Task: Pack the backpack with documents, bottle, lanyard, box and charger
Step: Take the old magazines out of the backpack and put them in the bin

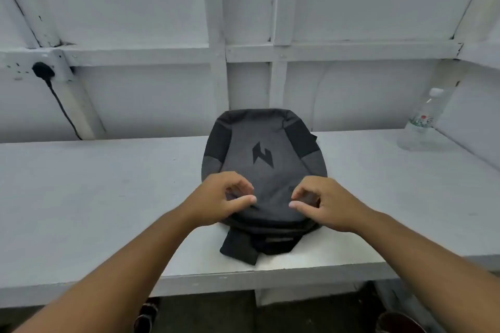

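A grey and black backpack [263, 154] lies flat on the white table [94, 197], its top end and handle toward me. My left hand [219, 199] and my right hand [323, 204] rest on its near end, fingers curled and thumbs pointing inward at the fabric near the top seam. Whether either hand pinches a zipper pull is hidden by the fingers. A clear plastic bottle [420, 124] with a white cap stands at the table's far right. No documents, lanyard or box are in view. A black plug [43, 70] sits in the wall socket at the left, its cable hanging down behind the table.
White panelled walls close off the back and right side of the table. The socket plate [32, 66] is on the left wall rail. Below the table's front edge the dark floor and footwear [146, 316] show.
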The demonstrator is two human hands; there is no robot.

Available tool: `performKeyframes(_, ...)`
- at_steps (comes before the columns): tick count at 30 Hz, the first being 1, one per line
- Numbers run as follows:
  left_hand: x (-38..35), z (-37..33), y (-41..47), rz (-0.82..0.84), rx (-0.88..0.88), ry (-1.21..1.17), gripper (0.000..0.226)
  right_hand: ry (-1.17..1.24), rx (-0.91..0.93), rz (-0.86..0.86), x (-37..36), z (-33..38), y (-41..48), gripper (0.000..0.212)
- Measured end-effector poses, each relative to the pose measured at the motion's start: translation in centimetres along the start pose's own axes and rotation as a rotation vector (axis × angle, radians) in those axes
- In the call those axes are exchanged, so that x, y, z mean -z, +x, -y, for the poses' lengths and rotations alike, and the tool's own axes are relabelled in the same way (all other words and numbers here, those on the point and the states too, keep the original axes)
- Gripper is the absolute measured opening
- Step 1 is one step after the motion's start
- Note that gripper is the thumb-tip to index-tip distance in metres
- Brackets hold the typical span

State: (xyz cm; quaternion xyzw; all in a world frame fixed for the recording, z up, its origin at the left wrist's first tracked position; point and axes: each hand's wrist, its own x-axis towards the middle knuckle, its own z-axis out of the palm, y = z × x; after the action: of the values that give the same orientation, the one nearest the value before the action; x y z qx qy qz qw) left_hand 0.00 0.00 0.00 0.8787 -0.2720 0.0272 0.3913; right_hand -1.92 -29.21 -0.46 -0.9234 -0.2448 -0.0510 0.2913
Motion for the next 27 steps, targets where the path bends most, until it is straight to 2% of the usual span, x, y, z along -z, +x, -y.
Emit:
performKeyframes(3,-1.0,0.3,-0.1,0.223,0.031,0.149,0.043,-0.184,0.023,0.217,-0.6,-0.3,-0.4,0.041)
performKeyframes(5,-1.6,0.6,-0.2,0.342,0.035,0.254,0.051,-0.256,0.089,0.273,-1.3,-0.7,-0.6,0.041)
performKeyframes(8,-1.5,0.8,0.2,0.351,-0.007,0.321,0.043,-0.244,0.115,0.23,-1.3,-0.9,-0.4,0.031)
performKeyframes(14,-0.3,0.6,1.4,0.273,-0.025,0.237,0.028,-0.093,0.105,0.167,-0.1,-1.0,0.5,0.013)
performKeyframes(21,2.3,-1.1,4.9,-0.053,-0.047,0.195,0.018,0.002,0.079,-0.139,3.9,0.5,4.6,0.004)
performKeyframes(22,2.9,-1.3,5.8,-0.103,-0.04,0.191,0.02,0.033,0.06,-0.24,4.5,0.9,5.2,0.005)
performKeyframes(25,4.6,-2.0,8.5,-0.214,0.013,0.143,0.023,0.024,0.076,-0.684,4.6,1.7,6.0,0.011)
performKeyframes(26,5.4,-2.1,9.4,-0.249,0.031,0.126,0.022,-0.007,0.113,-0.762,4.1,1.9,6.0,0.012)
performKeyframes(27,5.8,-2.3,10.2,-0.279,0.036,0.121,0.021,-0.044,0.16,-0.769,3.5,2.0,5.6,0.012)
